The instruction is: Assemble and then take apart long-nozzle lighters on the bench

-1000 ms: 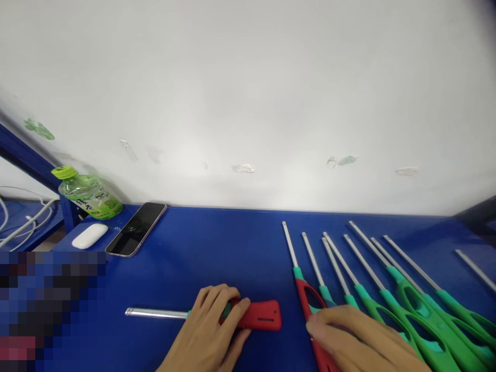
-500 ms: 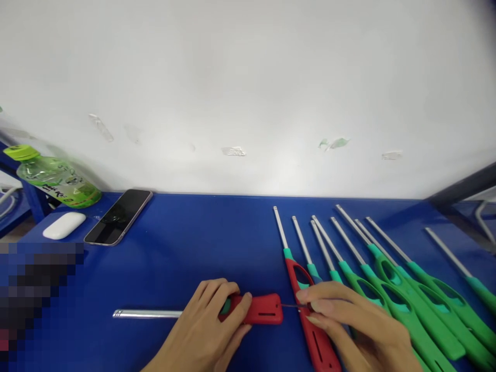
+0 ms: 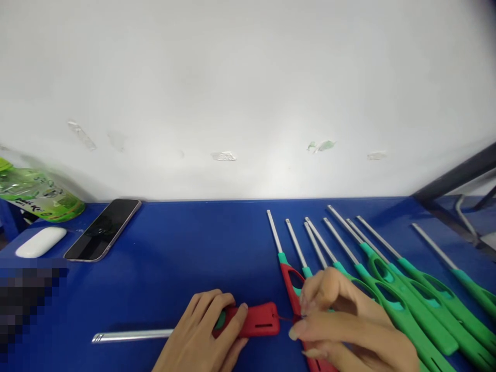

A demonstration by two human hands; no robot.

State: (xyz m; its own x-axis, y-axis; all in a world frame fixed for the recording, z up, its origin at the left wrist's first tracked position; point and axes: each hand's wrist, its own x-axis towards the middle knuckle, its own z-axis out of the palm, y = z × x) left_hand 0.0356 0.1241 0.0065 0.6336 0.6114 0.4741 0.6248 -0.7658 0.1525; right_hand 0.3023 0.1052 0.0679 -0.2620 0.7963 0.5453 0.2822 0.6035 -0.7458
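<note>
Head view: red lighter (image 3: 262,321) sits at lower centre of frame against the blue worktop (image 3: 174,258), long axis roughly left-right, metal tube pointing left, butt end to the right. Left hand (image 3: 203,325) lies across its handle, fingers wrapped around it. Right hand (image 3: 349,330), lower right of centre, has fingers pinched on a thin dark strand (image 3: 285,319) that reaches the butt end; its other end is hidden. Key relation: butt just left of the right fingertips, strand bridging the gap. Second red lighter (image 3: 290,289) runs beneath right hand; green lighters (image 3: 430,320) fan out at right.
</note>
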